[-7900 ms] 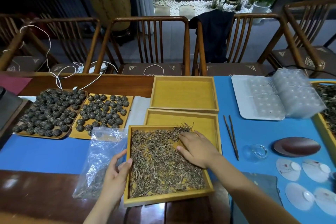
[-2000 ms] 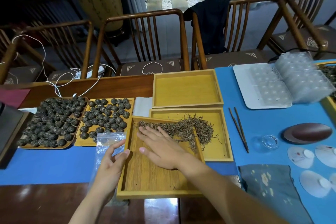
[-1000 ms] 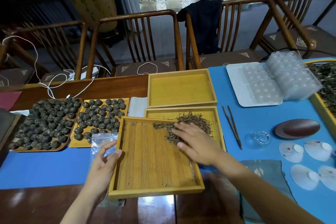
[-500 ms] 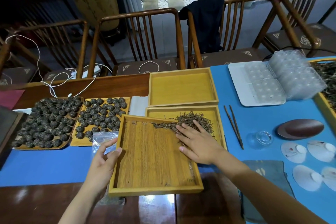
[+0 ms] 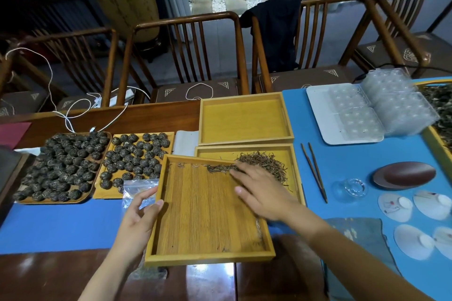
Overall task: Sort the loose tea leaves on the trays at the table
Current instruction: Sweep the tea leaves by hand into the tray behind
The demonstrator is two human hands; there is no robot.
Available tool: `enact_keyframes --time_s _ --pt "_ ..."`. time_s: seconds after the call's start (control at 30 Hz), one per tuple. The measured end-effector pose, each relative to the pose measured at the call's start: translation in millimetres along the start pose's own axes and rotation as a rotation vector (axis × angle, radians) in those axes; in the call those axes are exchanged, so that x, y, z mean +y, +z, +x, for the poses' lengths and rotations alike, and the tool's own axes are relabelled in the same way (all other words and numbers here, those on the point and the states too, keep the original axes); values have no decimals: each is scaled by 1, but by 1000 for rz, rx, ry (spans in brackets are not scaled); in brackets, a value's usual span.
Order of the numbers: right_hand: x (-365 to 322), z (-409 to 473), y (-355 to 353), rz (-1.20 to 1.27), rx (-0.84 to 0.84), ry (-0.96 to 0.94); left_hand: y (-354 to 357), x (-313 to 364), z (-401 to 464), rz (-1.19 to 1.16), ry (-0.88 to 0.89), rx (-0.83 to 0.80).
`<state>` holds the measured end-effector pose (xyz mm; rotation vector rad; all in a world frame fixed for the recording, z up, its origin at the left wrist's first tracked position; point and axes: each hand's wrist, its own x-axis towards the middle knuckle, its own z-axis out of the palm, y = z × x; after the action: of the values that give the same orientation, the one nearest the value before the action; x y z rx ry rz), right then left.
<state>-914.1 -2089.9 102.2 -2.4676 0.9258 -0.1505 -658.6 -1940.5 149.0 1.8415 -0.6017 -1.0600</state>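
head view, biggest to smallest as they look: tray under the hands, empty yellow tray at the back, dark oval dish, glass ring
1. Tray under the hands, though it is nearest the camera, which inflates it.
2. Empty yellow tray.
3. Dark oval dish.
4. Glass ring.

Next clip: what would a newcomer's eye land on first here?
Probably the right hand flat in the near wooden tray, by a pile of loose tea leaves spilling into the tray behind. The left hand grips the near tray's left rim. Two trays of dark tea balls fill the left.
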Motion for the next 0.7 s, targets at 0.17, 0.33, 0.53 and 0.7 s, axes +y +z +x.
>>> enact_keyframes --time_s 0.17,0.33,0.53,0.7 --pt "-72 43 20 129 -50 -178 7 -3 -1 41 49 -25" --pt "-78 65 30 74 -59 -126 6 0 -4 43 32 -23" --pt "-38 44 39 -133 -110 -66 3 4 -4 -2 -12 -28" --pt "-10 29 29 -269 -129 -23 1 6 -6 3 -11 -27"
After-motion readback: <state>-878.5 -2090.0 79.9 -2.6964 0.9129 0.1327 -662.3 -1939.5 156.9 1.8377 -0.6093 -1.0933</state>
